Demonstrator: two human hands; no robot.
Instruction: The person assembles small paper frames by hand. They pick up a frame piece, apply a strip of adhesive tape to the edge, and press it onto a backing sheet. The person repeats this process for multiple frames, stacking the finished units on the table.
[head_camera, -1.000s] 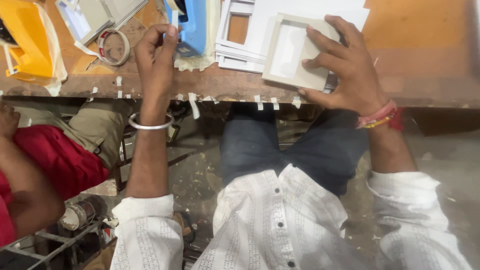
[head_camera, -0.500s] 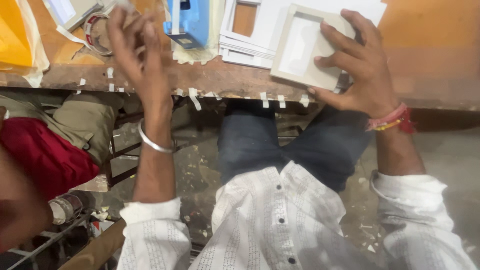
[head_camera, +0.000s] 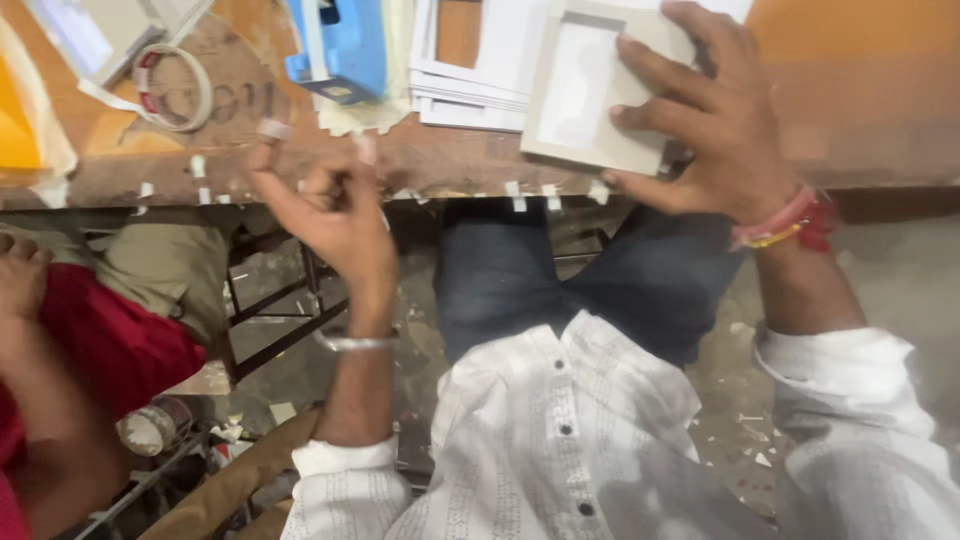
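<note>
So I'm sat at my wooden worktop (head_camera: 480, 165), and the landmark here is the blue box-shaped thing (head_camera: 345, 45) standing at the far edge. It's got a small pale label on its near end, too blurred to make out. Left of the blue box lies a roll of pale tape (head_camera: 172, 85) with a loose strip trailing off it, and further left a yellow package (head_camera: 18, 120) runs off the edge of view. Behind the roll sits a flat grey-white packet (head_camera: 85, 30). Right of the blue box there's a stack of white card frames (head_camera: 470, 70), the top one showing the orange wood through its window.

The grey-white frame (head_camera: 590, 95) I'm working on lies right of that stack, its near corner poking over the worktop's front edge. My right hand (head_camera: 720, 130) is pressed flat on it, fingers spread, thumb under the near edge. My left hand (head_camera: 325, 205) hangs in front of the worktop, below the blue box and well apart from the frame, fingers loosely curled with little bits of tape stuck to two fingertips.

Short tape strips (head_camera: 520, 195) dangle along the front edge.
</note>
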